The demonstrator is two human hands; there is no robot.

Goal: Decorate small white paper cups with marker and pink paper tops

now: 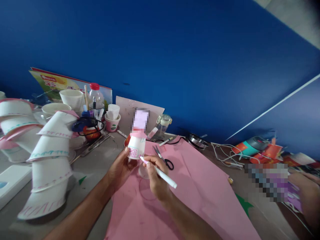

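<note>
My left hand [123, 161] grips a white paper cup [137, 145], held upside down, by its left side and lower rim. The cup has a pink top, a pink cross-hatched patch and some teal lines on its wall. In my right hand [158, 175] is a white marker [166, 177] with a pink tip, which meets the cup near its lower right rim. Below them lies a large pink paper sheet [190, 186]. Black-handled scissors [165, 158] rest on it, just right of my right hand.
Stacks of decorated paper cups [51, 166] stand at the left beside a white box [15, 183]. Behind are a red-capped bottle [95, 96], a lidded jar [163, 125] and a propped phone [140, 119]. A roll of tape [197, 141] and tangled white cables [220, 155] lie right, near another person's arm [306, 190].
</note>
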